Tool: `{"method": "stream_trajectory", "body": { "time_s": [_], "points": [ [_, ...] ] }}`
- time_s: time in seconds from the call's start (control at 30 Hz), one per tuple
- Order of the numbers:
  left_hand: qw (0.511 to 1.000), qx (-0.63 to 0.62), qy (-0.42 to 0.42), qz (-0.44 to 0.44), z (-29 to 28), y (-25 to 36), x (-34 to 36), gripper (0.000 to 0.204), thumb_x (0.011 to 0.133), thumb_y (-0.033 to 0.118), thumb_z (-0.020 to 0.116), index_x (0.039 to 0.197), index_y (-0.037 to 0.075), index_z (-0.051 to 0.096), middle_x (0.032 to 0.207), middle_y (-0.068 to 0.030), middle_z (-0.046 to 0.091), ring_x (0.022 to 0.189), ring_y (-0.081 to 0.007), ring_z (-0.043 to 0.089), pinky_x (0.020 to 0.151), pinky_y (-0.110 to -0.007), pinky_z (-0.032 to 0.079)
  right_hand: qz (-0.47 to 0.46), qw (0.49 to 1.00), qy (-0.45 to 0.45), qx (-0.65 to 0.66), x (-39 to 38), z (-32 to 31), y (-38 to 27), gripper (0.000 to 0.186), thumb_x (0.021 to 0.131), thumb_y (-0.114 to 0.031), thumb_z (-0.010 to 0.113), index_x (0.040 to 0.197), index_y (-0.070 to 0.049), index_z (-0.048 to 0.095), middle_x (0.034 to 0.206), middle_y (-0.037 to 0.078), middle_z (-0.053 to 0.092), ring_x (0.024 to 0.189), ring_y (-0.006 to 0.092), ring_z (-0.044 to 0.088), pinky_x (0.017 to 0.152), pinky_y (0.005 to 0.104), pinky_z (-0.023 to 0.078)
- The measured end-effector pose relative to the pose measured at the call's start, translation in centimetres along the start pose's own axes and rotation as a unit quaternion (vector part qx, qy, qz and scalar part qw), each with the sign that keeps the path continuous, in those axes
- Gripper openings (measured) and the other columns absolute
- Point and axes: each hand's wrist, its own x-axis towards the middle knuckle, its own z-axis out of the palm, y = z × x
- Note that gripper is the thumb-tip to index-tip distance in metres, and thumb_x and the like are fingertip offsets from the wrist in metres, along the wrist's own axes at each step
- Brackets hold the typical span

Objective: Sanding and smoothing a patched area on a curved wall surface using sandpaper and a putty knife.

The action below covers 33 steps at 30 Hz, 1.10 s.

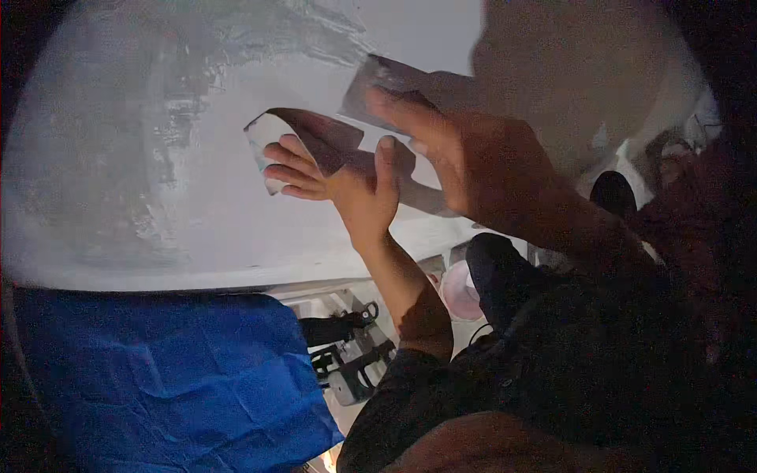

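Curling at eleven o'clock, a brown-and-white sheet (319, 140) bends over the fingers of the left hand (359, 189), thumb apart; right hand (485, 158) toward one o'clock. Whether either grip clenches, I cannot tell.

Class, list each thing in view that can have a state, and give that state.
Left hand: fingers extended, thumb apart.
Right hand: fingers pointing left; grip unclear.
Brown-and-white sheet: curled, touching left hand.
Pale surface: smeared grey in places.
Blue sheeting: creased.
Black equipment: partly hidden, details unclear.
Pink round item: partly hidden.
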Motion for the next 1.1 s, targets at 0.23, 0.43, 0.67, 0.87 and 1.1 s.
{"method": "stream_trajectory", "body": {
  "time_s": [0.23, 0.43, 0.67, 0.87, 1.1],
  "points": [
    [0.997, 0.066, -0.031, -0.026, -1.0, -1.5, 0.7, 0.128, 0.083, 0.066, 0.068, 0.160, -0.004, -0.008, 0.163, -0.0360, -0.020, 0.147, -0.0568, -0.027, 0.111, -0.072, -0.016, 0.020, 1.000, 0.005, -0.023, -0.4, 1.7, 0.6, 0.052, 0.093, -0.008, 0.067, 0.144, -0.013, 0.056, 0.112, 0.019, 0.073, 0.087, 0.0314, 0.075, 0.076, 0.0409, 0.061],
    [0.994, 0.085, 0.055, 0.045, -1.2, -0.3, 0.9, 0.129, 0.084, 0.066, 0.069, 0.160, -0.004, -0.008, 0.163, -0.0360, -0.020, 0.147, -0.0568, -0.026, 0.110, -0.073, -0.016, 0.044, 0.998, -0.036, -0.031, 0.1, 1.6, 0.4, 0.053, 0.094, -0.009, 0.066, 0.145, -0.014, 0.053, 0.112, 0.019, 0.073, 0.090, 0.0329, 0.075, 0.078, 0.0410, 0.061],
    [0.999, -0.032, -0.001, -0.016, -0.9, -0.9, 1.0, 0.127, 0.085, 0.066, 0.068, 0.160, -0.003, -0.007, 0.163, -0.0359, -0.019, 0.147, -0.0565, -0.026, 0.110, -0.073, -0.016, 0.079, 0.994, -0.070, 0.016, 0.4, 1.8, 0.1, 0.051, 0.097, -0.007, 0.061, 0.146, -0.013, 0.050, 0.122, 0.019, 0.070, 0.098, 0.0357, 0.073, 0.084, 0.0446, 0.059],
    [0.996, 0.074, -0.036, -0.025, -0.9, -2.4, 0.7, 0.127, 0.085, 0.067, 0.068, 0.160, -0.003, -0.008, 0.163, -0.0358, -0.020, 0.147, -0.0565, -0.026, 0.111, -0.072, -0.016, 0.074, 0.994, -0.042, 0.070, 0.3, 2.6, 0.5, 0.051, 0.098, -0.005, 0.057, 0.148, -0.012, 0.047, 0.137, 0.016, 0.063, 0.113, 0.0358, 0.068, 0.092, 0.0444, 0.057],
    [0.994, 0.094, -0.051, -0.015, -1.0, -2.2, 0.6, 0.127, 0.085, 0.065, 0.068, 0.160, -0.003, -0.009, 0.162, -0.0366, -0.020, 0.146, -0.0567, -0.027, 0.111, -0.071, -0.016, 0.037, 0.991, -0.019, 0.124, 0.5, 2.7, 0.8, 0.050, 0.099, -0.003, 0.053, 0.148, -0.010, 0.046, 0.141, 0.017, 0.060, 0.122, 0.0375, 0.063, 0.099, 0.0443, 0.055]
  ]
}}
